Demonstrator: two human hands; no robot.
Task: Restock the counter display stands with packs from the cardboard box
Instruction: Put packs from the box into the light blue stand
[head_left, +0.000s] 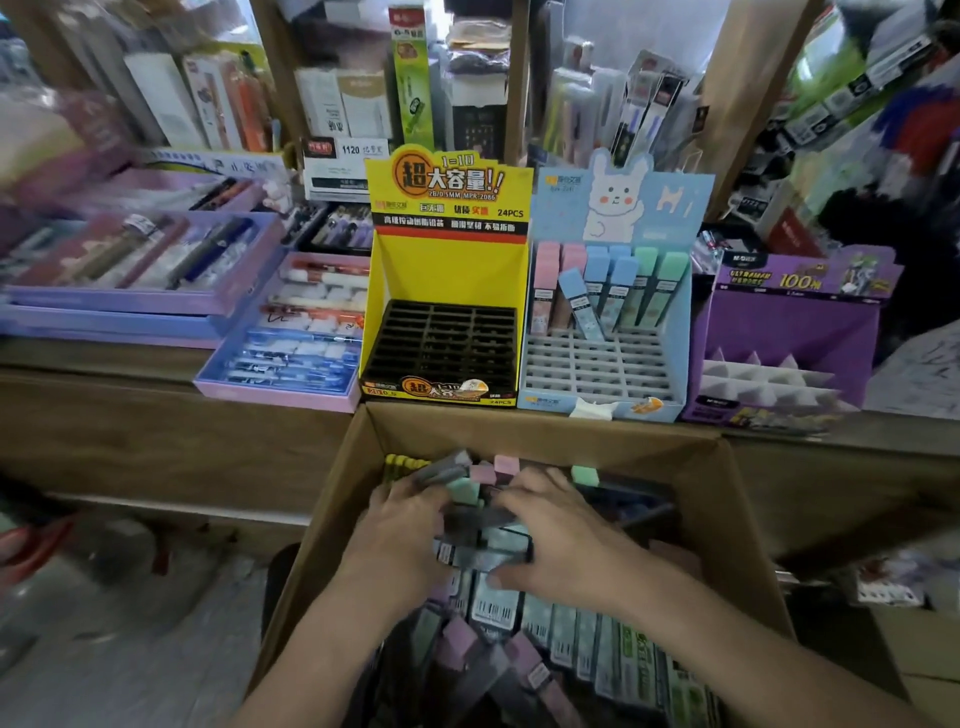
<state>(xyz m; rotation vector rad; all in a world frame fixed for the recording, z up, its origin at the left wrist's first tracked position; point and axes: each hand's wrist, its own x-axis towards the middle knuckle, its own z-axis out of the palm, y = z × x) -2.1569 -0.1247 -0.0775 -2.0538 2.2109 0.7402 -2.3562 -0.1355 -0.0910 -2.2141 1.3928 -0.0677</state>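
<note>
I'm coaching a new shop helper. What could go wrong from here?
The left hand and right hand hold a loose bundle of packs in the cardboard box; some may slip out on lifting.
In the blue stand a tilted blue pack leans over bare slots; new packs pushed in nearby might topple it.
The yellow stand sits close beside; packs could land in the wrong one.

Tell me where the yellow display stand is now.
Head view: the yellow display stand sits at centre, left of the blue rabbit stand, just behind the cardboard box.
</note>
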